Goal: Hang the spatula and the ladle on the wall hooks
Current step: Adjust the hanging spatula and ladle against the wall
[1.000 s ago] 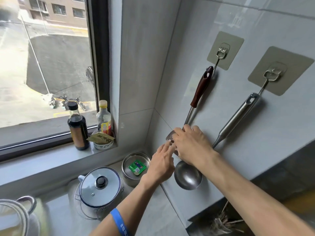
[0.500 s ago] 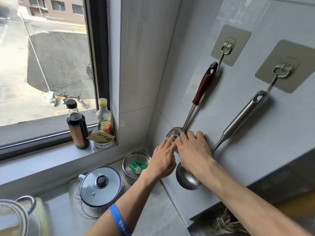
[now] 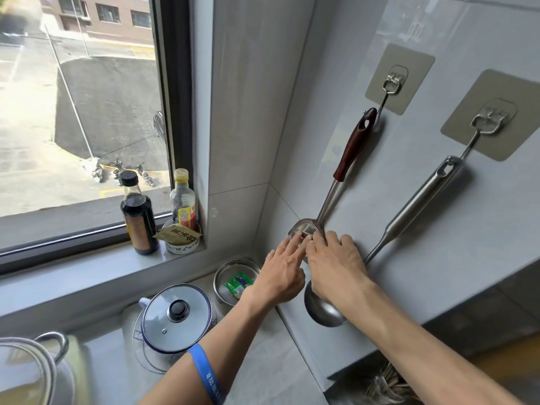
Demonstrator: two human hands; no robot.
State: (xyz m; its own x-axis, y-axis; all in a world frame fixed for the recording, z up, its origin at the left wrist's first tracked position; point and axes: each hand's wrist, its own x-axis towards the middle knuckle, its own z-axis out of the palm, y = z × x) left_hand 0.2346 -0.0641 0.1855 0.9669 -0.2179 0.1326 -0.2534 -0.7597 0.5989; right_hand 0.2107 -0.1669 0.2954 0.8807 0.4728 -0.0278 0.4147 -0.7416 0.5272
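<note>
Fingers [image 3: 298, 239] of both hands lie spread, gripping nothing, touching the spatula [image 3: 350, 159] against the tiled wall [image 3: 423, 229].

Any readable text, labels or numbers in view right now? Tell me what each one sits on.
Packet on the sill cup: large printed characters, not Latin script; I cannot transcribe them reliably.
Blue wristband: white print, too blurred to read.
Clear bottle label: too small.
Dark bottle label: no legible text.
Green packet in the steel bowl: too small.
</note>
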